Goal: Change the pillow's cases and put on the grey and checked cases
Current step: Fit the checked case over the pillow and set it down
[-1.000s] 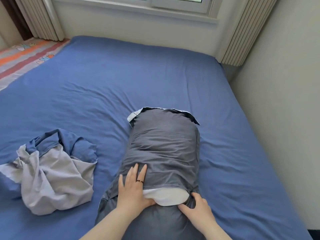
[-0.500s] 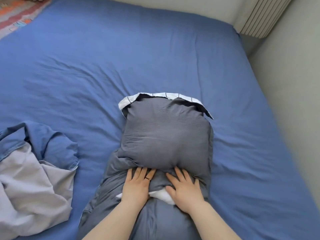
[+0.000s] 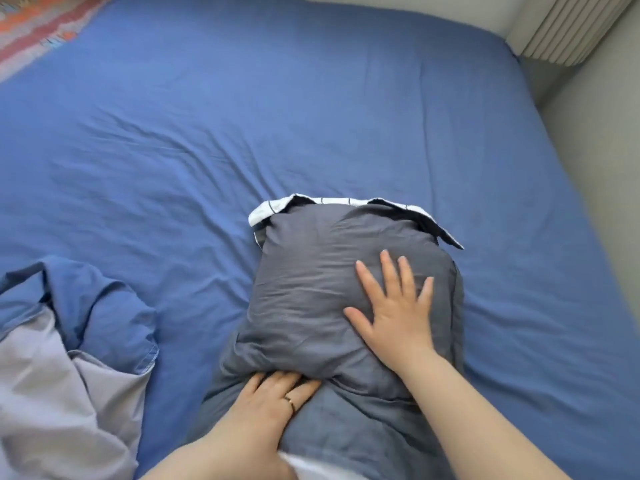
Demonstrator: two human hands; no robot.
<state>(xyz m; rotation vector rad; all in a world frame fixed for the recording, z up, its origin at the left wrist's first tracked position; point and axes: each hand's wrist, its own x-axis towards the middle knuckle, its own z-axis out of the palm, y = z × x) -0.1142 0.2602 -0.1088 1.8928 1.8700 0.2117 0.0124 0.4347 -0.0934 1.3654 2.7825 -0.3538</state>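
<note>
A pillow in a dark grey case point(image 3: 311, 289) lies lengthwise on the blue bed, with a white, black-lined checked edge point(image 3: 266, 211) showing at its far end. My right hand point(image 3: 394, 306) lies flat and spread on top of the pillow's bulge. My left hand point(image 3: 273, 400), with a ring on one finger, presses into the fold of grey cloth at the pillow's near end, its fingertips tucked under the bulge. A bit of white fabric point(image 3: 304, 467) shows at the bottom edge between my arms.
A crumpled blue and pale grey removed case point(image 3: 69, 358) lies at the left on the blue sheet point(image 3: 311, 116). A striped orange cloth point(image 3: 38, 26) is at the far left corner. A wall point(image 3: 602, 168) and a curtain point(image 3: 568, 29) border the right.
My right hand has slid from the pillow's near end up onto its top. The white pillow end is now covered by grey cloth. The camera has moved closer and lower.
</note>
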